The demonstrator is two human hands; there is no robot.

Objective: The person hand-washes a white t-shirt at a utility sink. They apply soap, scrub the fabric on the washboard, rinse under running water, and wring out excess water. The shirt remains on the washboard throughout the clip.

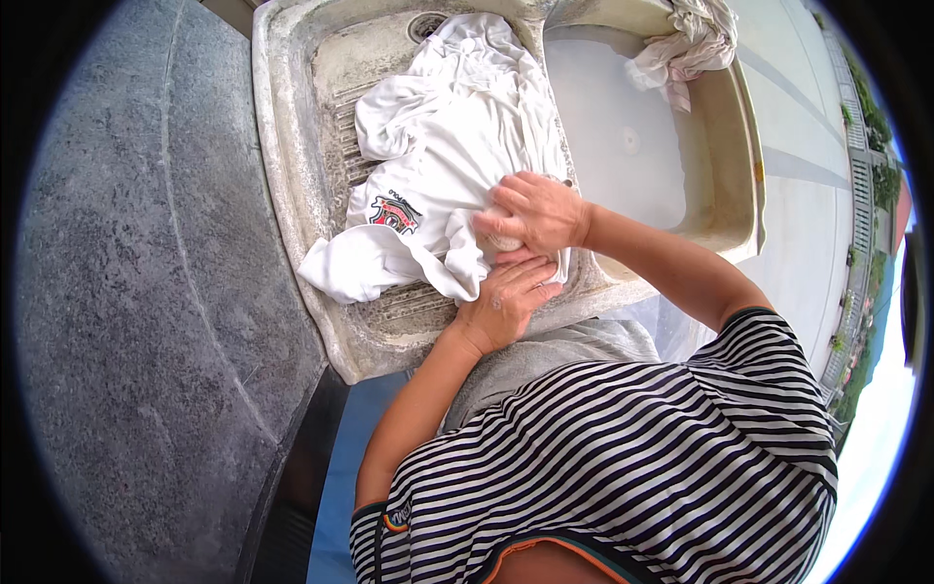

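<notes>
A wet white shirt point(460, 153) with a coloured chest badge bearing writing lies spread over the ribbed washboard point(408, 303) of a stone laundry sink. My right hand point(536, 215) is closed around a pale rounded object point(503, 237), pressed on the shirt near its right edge. Fingers cover most of that object, so I cannot tell whether it is a brush or soap. Just below, my left hand point(507, 296) holds the near edge of the shirt down, its fingertips close beneath the right hand. A loose sleeve point(365, 263) is folded toward the left rim.
Cloudy water stands in the right basin point(730, 168). Bunched pale cloth point(693, 44) hangs over its far right corner. A drain point(427, 28) lies at the washboard's far end. Along the left runs a dark grey stone surface point(146, 292); the sink's raised rim point(273, 168) borders it.
</notes>
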